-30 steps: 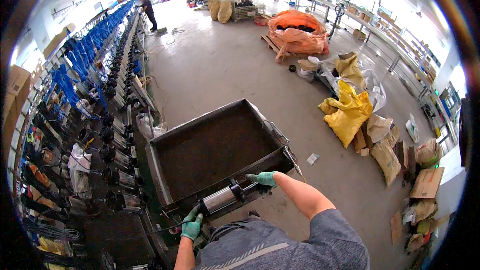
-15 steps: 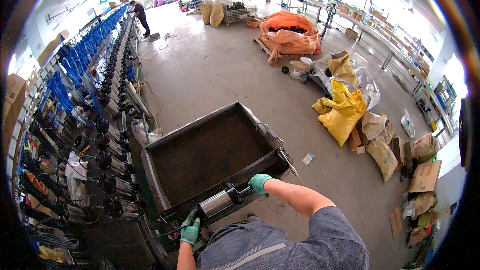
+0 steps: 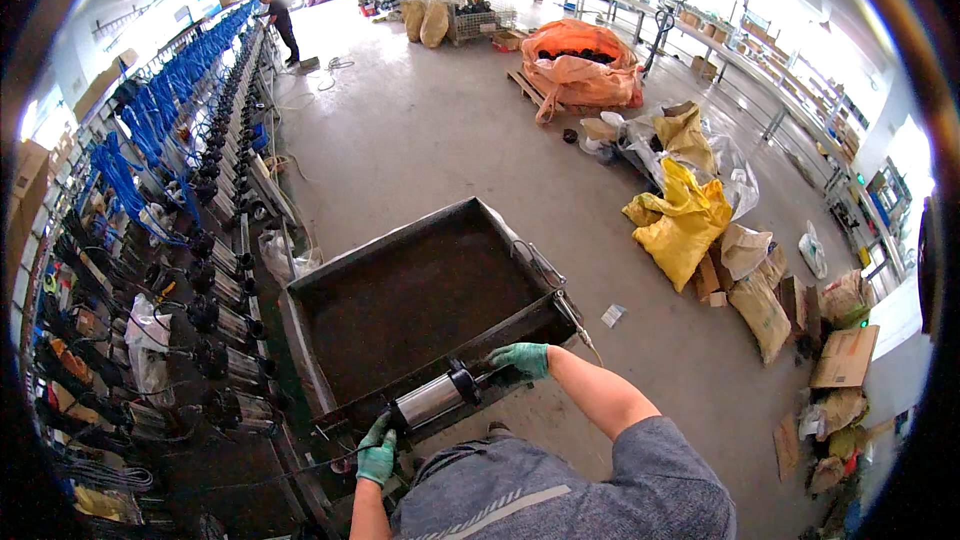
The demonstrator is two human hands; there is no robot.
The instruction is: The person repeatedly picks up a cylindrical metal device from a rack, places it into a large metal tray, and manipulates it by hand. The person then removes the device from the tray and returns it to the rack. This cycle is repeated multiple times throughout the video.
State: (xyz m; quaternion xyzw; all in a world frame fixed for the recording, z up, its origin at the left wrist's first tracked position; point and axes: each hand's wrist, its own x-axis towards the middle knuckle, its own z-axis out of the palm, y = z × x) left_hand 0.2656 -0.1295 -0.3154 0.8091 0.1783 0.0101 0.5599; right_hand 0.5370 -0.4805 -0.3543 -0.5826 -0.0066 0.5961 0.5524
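Observation:
A submersible pump with a shiny steel barrel and black ends lies along the near edge of a dark, shallow metal tank. My left hand, in a green glove, is closed round its black left end, where a black cable runs off to the left. At the other end, my green-gloved right hand reaches over the narrow dark end piece with its fingers pointing left along it. The undersides of those fingers are hidden. Dark liquid or residue covers the tank's floor.
Rows of similar pumps with blue cable bundles line the left side. An air-gun-like metal tool with a hose rests on the tank's right rim. Yellow sack, cartons and an orange bulk bag stand right. A person works far left.
My right hand has shifted slightly left and up, its fingers now stretched farther along the pump's end. My left hand keeps its hold. The view has moved slightly.

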